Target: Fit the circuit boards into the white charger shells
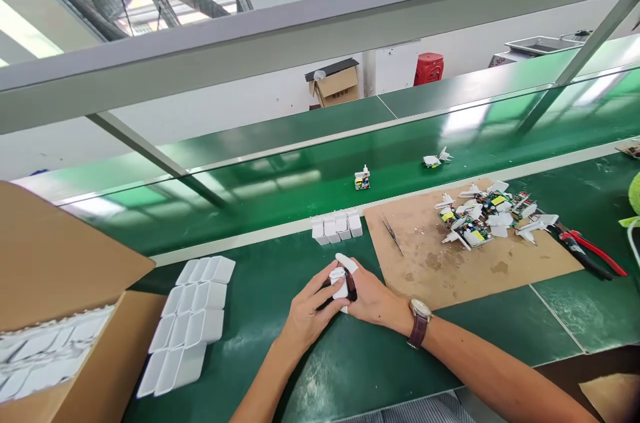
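My left hand [311, 314] and my right hand [376, 298] meet over the green bench, both closed around a small white plastic housing [339, 284]. A dark reddish-brown part shows beside it, against the right palm; I cannot make out what it is. White covers wrap fingertips of my right hand, and a watch is on that wrist. Just beyond my hands stands a short row of white housings [337, 228]. To the left, several open white housings [193, 316] are lined up in rows.
At the left, an open cardboard box [107, 366] holds white parts. Right of my hands, a brown board [425, 276] carries tweezers [393, 235] and a pile of circuit boards [483, 213]. Red-and-black pliers [590, 253] lie at its edge. Two assemblies sit on the green strip [280, 193] behind.
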Demonstrator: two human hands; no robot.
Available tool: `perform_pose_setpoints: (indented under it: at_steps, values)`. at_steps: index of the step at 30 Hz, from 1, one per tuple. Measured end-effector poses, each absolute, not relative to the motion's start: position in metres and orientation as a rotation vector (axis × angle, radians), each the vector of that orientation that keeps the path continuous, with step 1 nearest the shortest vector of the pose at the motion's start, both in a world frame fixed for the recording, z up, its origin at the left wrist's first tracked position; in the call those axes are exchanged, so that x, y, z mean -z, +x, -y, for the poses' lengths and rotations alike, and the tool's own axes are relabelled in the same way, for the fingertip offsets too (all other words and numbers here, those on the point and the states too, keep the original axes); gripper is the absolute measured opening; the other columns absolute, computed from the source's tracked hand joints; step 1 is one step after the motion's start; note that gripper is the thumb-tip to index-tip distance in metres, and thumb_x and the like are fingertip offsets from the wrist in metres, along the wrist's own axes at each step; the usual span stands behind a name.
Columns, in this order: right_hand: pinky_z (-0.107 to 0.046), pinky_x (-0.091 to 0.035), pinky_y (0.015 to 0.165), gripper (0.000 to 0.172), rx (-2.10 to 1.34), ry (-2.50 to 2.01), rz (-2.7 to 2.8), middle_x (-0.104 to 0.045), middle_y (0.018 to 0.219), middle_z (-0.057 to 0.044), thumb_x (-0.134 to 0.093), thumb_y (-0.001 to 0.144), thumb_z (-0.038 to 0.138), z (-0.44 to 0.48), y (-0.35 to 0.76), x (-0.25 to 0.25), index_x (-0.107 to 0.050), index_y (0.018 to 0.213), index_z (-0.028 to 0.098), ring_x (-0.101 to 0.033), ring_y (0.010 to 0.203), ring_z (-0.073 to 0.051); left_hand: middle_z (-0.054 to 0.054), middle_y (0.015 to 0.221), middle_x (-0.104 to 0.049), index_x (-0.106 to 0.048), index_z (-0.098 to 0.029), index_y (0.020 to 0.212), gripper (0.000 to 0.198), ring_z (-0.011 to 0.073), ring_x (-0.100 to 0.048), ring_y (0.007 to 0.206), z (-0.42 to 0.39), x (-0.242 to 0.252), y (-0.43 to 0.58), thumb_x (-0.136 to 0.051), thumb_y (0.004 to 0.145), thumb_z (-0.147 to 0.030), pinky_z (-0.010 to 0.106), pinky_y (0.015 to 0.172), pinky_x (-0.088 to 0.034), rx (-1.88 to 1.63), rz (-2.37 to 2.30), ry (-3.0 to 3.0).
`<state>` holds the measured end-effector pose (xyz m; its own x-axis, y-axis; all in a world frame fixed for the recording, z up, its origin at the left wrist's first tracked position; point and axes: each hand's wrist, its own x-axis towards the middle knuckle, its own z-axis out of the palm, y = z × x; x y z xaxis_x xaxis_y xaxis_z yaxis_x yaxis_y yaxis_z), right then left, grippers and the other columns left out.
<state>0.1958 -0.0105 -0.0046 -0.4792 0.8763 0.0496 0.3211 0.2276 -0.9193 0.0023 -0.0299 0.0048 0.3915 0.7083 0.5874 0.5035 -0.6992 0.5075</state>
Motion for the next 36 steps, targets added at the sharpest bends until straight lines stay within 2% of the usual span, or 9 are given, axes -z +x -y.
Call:
perform_pose_setpoints:
  at_steps: [2,5,9,13,19,25,29,32,36]
  values:
    - [-0.048,-0.055,0.096,0.097,-1.221,-1.107,1.933,-0.056,0.135,-0.016,-0.076,0.076,0.02,0.011,0.196,0.004,-0.027,0.16,0.021,-0.063,0.113,-0.031,0.015,0.138,-0.069,-0.071,-0.025,0.126,0.032,0.027,-0.075,0.114,0.031,-0.006,0.0,-0.071,0.094,-0.027,0.042,0.093,-0.067,-1.158,-1.07,2.366]
    - [-0.046,-0.057,0.089,0.093,-1.187,-1.126,1.965,-0.058,0.128,-0.014,-0.074,0.081,0.025,0.013,0.199,0.006,-0.025,0.161,0.021,-0.065,0.1,-0.027,0.012,0.131,-0.073,-0.075,-0.025,0.114,0.022,0.0256,-0.076,0.11,0.026,-0.01,-0.01,-0.074,0.092,-0.027,0.041,0.092,-0.067,-1.16,-1.158,2.29]
    - [-0.043,-0.058,0.079,0.09,-1.083,-1.137,2.051,-0.057,0.116,-0.009,-0.07,0.087,0.029,0.015,0.202,0.013,-0.021,0.162,0.022,-0.06,0.08,-0.02,0.01,0.128,-0.074,-0.077,-0.025,0.107,0.023,0.029,-0.073,0.116,-0.005,-0.018,-0.046,-0.076,0.087,-0.037,0.05,0.103,-0.059,-1.174,-1.556,2.132]
    - [-0.044,-0.058,0.085,0.085,-0.945,-1.062,2.143,-0.055,0.121,-0.012,-0.064,0.092,0.027,0.018,0.202,0.014,-0.018,0.163,0.02,-0.061,0.088,-0.023,0.012,0.127,-0.074,-0.077,-0.023,0.1,0.033,0.0332,-0.07,0.121,-0.053,-0.018,-0.078,-0.077,0.081,-0.05,0.056,0.108,-0.053,-1.148,-1.699,1.892]
    - [-0.046,-0.058,0.091,0.076,-0.877,-1.018,2.214,-0.057,0.123,-0.015,-0.058,0.093,0.022,0.019,0.204,0.003,-0.024,0.161,0.015,-0.063,0.098,-0.027,0.018,0.129,-0.072,-0.071,-0.016,0.095,0.05,0.0304,-0.07,0.119,-0.088,-0.009,-0.064,-0.077,0.077,-0.062,0.046,0.102,-0.058,-1.12,-1.415,1.759]
    - [-0.046,-0.056,0.098,0.07,-0.882,-1.014,2.209,-0.057,0.131,-0.016,-0.059,0.09,0.018,0.02,0.205,0.0,-0.035,0.156,0.018,-0.063,0.108,-0.028,0.019,0.144,-0.062,-0.07,-0.017,0.092,0.041,0.0318,-0.064,0.129,-0.091,-0.034,-0.063,-0.078,0.08,-0.056,0.045,0.102,-0.058,-1.124,-1.353,1.804]
    - [-0.049,-0.054,0.103,0.063,-0.841,-1.033,2.275,-0.057,0.135,-0.019,-0.062,0.088,0.019,0.019,0.201,0.001,-0.047,0.149,0.012,-0.061,0.115,-0.033,0.017,0.138,-0.066,-0.07,-0.019,0.096,0.038,0.03,-0.067,0.123,-0.11,-0.072,-0.061,-0.069,0.087,-0.056,0.045,0.1,-0.059,-1.248,-1.435,1.874]
    - [-0.052,-0.052,0.102,0.062,-0.757,-1.037,2.359,-0.058,0.134,-0.019,-0.064,0.086,0.021,0.018,0.198,0.003,-0.051,0.146,0.011,-0.06,0.114,-0.035,0.013,0.136,-0.068,-0.07,-0.021,0.107,0.043,0.0284,-0.07,0.115,-0.135,-0.093,-0.038,-0.064,0.088,-0.06,0.043,0.097,-0.059,-0.913,-1.466,2.081]
    - [-0.047,-0.052,0.1,0.057,-0.652,-1.007,2.463,-0.06,0.131,-0.018,-0.062,0.089,0.028,0.015,0.196,0.011,-0.054,0.142,0.009,-0.059,0.109,-0.032,0.01,0.135,-0.069,-0.067,-0.024,0.123,0.049,0.0296,-0.066,0.121,-0.184,-0.099,0.008,-0.059,0.089,-0.057,0.038,0.1,-0.055,-0.208,-1.536,2.288]
